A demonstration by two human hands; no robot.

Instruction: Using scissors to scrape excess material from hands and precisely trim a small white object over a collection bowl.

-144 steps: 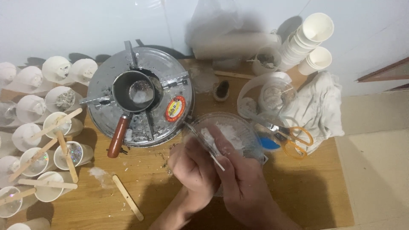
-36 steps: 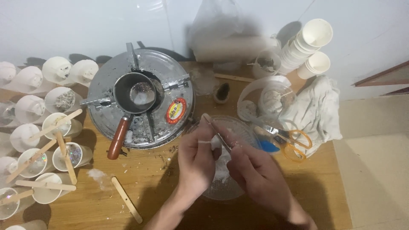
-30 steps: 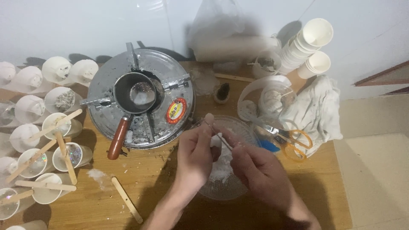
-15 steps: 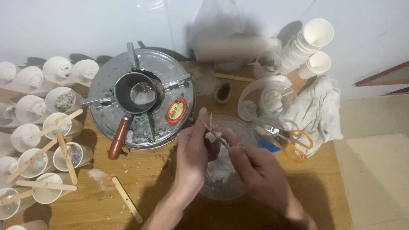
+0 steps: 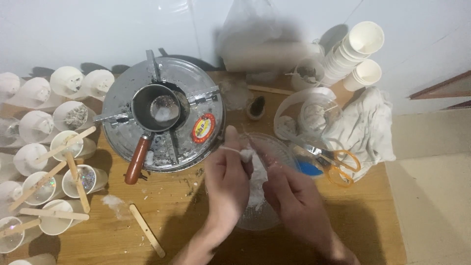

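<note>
My left hand point(image 5: 226, 182) and my right hand point(image 5: 290, 196) meet over a clear plastic bowl point(image 5: 267, 218) holding white crumbly material. My left hand pinches a small white lump point(image 5: 245, 155) with a thin stick poking out to the left. The fingers of my right hand touch the same lump from the right. Just beyond the bowl stands a round metal lid point(image 5: 164, 118) with a small saucepan point(image 5: 156, 110) set in its middle, its brown handle point(image 5: 137, 158) pointing towards me.
Several white cups point(image 5: 54, 162) with wooden sticks fill the left of the wooden table point(image 5: 176, 221). A loose flat stick point(image 5: 147, 230) lies in front. Orange-handled scissors point(image 5: 338, 164), a crumpled cloth point(image 5: 365, 127), stacked paper cups point(image 5: 355, 54) and small containers point(image 5: 306, 115) sit at the right.
The stick and white lump were lifted from the bowl and worked between both hands. Both hands shifted slightly away from me above the bowl.
</note>
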